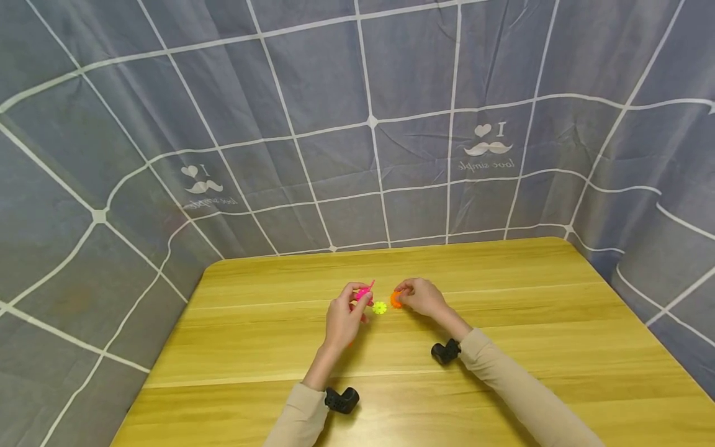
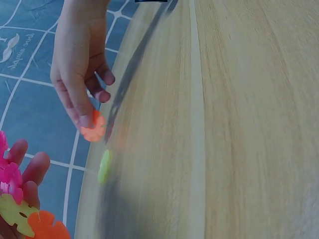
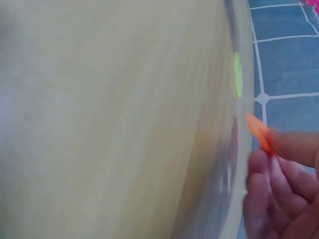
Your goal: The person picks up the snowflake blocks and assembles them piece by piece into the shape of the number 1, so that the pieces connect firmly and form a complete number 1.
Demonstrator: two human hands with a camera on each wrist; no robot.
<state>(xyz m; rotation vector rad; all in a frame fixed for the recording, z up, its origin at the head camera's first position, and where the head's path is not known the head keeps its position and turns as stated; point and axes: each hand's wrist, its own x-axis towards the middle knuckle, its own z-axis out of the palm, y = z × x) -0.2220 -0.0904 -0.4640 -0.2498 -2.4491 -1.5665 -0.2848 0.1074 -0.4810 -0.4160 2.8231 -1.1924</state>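
Grey cloth with a white grid point(image 1: 357, 124) is hanging behind and around a yellow wooden tabletop point(image 1: 503, 372), and the work is going on near the middle of it. An orange snowflake disc point(image 1: 396, 299) is being pinched between the thumb and fingertips of the right hand point(image 1: 422, 297), which is holding it just above the wood; the left wrist view is showing the disc at the tips of the fingers point(image 2: 84, 119), and the right wrist view is showing it edge-on and blurred. Just beside it, between the two hands, a yellow-green snowflake disc point(image 1: 380, 307) is lying flat on the tabletop, apart from both. On the other side of that disc, the left hand point(image 1: 343, 318) is gripping a small cluster of joined discs point(image 1: 364, 293), its fingers curling round it; from the head camera mainly pink is showing, while the left wrist view is showing pink, yellow-green and orange pieces locked together point(image 2: 20, 209). Both arms are wearing beige sleeves point(image 1: 519, 385), and a black wrist camera point(image 1: 445, 352) is sitting at the right cuff, with another black wrist camera point(image 1: 342, 400) at the left one.
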